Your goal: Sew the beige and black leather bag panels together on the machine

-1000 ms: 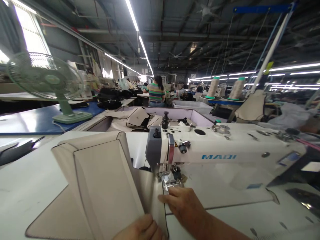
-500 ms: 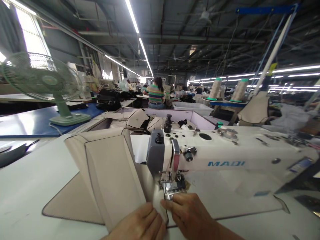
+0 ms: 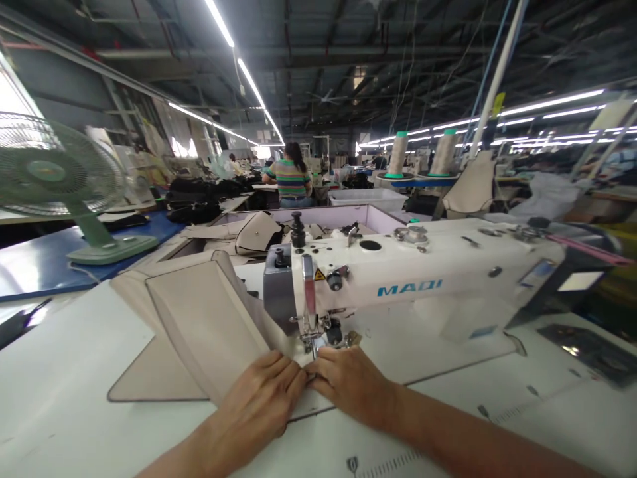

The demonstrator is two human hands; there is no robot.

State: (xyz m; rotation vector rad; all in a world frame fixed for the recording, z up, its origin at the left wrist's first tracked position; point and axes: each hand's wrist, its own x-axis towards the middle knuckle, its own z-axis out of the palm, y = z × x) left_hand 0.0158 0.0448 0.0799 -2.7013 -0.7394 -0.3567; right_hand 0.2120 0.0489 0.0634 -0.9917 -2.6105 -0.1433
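A beige leather-like panel piece [image 3: 194,332] with dark edges stands partly folded up, left of the white sewing machine [image 3: 408,279]. My left hand [image 3: 263,392] is closed on its lower right edge, fingers curled. Just beside it, my right hand [image 3: 348,378] pinches the piece's edge in front of the presser foot [image 3: 314,345]. The fingertips of both hands almost meet there. What lies beneath the fingers is hidden. A second flap of the piece [image 3: 154,375] rests flat on the white table [image 3: 64,411].
Behind the machine a lilac-walled bin [image 3: 343,216] holds beige pieces. A green fan [image 3: 92,229] stands on a blue table to the left. Thread cones [image 3: 442,154] rise at the back right. Farther off is a person in a striped top [image 3: 293,179].
The camera view has turned rightward, so the scene shifts left. The beige piece has moved nearer the machine with my left hand. My hands are closer together at the presser foot.
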